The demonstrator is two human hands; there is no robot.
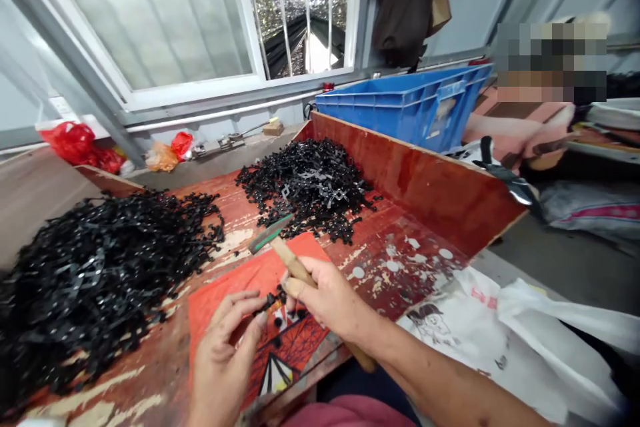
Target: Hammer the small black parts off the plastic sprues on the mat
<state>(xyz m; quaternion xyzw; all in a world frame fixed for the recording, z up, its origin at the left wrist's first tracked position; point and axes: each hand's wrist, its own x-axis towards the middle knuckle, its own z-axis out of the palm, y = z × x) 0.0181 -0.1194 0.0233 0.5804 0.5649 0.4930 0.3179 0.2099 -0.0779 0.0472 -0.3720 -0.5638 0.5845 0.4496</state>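
My right hand (325,293) is wrapped round the wooden handle of a hammer (286,255), whose narrow green and dark head points away from me. The handle's butt end shows below my wrist. My left hand (223,340) has its thumb and fingers closed on a small black part (270,300), close to the fingertips of my right hand. Several small black bits lie between the hands on an orange-red printed sheet (220,290). A large heap of black linked parts (100,280) is at the left. Another black pile (315,183) lies beyond the hammer.
A worn red board (345,267) forms the work surface, with a raised red side wall (410,180) on the right. Behind that wall stands a blue crate (400,107). White plastic bags (490,340) lie at the right. A person (525,120) is farther right.
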